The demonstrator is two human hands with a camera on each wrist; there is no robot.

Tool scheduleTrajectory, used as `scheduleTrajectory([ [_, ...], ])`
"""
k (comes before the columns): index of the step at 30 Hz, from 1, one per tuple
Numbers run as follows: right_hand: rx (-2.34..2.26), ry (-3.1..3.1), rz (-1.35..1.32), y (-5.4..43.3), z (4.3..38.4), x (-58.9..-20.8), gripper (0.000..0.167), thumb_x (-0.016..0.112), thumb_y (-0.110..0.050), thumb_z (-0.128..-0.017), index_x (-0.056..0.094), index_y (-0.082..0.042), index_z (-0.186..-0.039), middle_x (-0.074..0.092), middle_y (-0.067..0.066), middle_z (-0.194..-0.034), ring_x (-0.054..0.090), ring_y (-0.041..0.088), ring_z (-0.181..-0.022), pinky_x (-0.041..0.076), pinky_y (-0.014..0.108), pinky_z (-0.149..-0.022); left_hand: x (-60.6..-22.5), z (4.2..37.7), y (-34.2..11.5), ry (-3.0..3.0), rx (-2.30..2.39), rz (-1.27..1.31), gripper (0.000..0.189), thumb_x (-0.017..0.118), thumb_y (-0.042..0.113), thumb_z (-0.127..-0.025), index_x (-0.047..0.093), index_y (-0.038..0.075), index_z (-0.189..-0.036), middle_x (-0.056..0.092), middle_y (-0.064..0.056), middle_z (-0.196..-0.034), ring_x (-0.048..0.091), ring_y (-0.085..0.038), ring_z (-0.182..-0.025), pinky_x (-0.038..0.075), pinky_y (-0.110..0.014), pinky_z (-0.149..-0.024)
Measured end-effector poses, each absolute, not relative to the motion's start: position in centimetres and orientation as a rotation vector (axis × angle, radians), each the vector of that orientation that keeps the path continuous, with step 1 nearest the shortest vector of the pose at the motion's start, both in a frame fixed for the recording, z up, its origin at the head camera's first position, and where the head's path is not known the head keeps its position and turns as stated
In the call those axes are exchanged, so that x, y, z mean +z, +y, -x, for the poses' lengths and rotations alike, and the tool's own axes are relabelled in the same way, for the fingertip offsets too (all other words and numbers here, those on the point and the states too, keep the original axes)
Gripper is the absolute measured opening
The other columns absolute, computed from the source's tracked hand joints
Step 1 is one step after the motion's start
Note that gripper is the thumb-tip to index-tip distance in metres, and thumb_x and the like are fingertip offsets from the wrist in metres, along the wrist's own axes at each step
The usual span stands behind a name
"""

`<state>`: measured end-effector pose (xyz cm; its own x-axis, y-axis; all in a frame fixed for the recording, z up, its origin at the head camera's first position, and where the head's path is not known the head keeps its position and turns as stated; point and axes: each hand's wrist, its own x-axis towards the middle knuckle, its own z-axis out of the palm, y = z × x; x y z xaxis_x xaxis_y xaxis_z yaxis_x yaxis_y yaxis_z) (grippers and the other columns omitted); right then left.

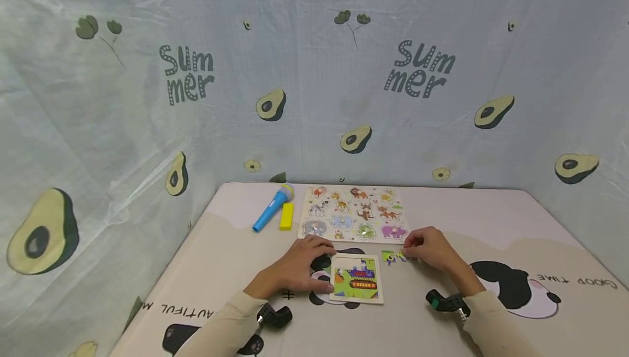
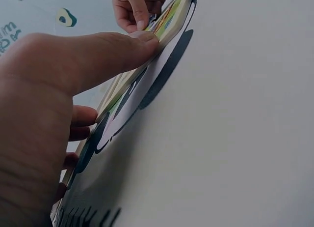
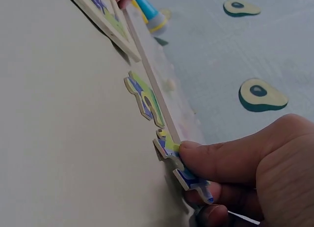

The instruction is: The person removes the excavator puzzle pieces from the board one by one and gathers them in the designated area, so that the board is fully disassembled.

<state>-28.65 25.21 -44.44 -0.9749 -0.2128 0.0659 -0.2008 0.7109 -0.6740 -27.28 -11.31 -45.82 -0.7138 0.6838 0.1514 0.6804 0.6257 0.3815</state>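
Note:
A small wooden jigsaw tray [image 1: 381, 291] lies on the table, partly filled with colourful pieces; its upper part shows bare wood. My left hand [image 1: 301, 267] holds the tray at its left side, thumb on the near corner and fingers at the far one. In the left wrist view the thumb [image 2: 117, 52] lies along the tray's edge. To the right of the tray, my right hand [image 1: 432, 248] pinches a blue and green jigsaw piece [image 3: 189, 179] between thumb and fingers, low over the table. Another loose jigsaw piece [image 3: 143, 98] lies between that hand and the tray.
Behind the tray lies a larger animal puzzle board [image 1: 351, 214]. To its left are a blue toy microphone [image 1: 269, 212] and a yellow block [image 1: 286, 217]. A printed cloth covers the table [image 1: 491, 226], and patterned curtains [image 1: 304, 73] hang close around it.

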Motion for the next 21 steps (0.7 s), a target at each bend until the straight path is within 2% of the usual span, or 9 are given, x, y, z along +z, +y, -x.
scheduleTrajectory([
  [21,-1.054,2.964,0.407,25.21,28.64,-44.62,0.008,0.080,-0.010,-0.084,0.073,-0.011,-0.081,0.059,-0.001,-0.075,0.050,0.018,-0.075,0.039,0.029,-0.066,-46.09,27.34,-11.31,2.820,0.648,-1.131,0.078,0.066,0.070,-0.080,0.057,0.024,-0.143,0.052,0.006,-0.147,0.039,-0.019,-0.140,0.029,-0.052,-0.114],
])
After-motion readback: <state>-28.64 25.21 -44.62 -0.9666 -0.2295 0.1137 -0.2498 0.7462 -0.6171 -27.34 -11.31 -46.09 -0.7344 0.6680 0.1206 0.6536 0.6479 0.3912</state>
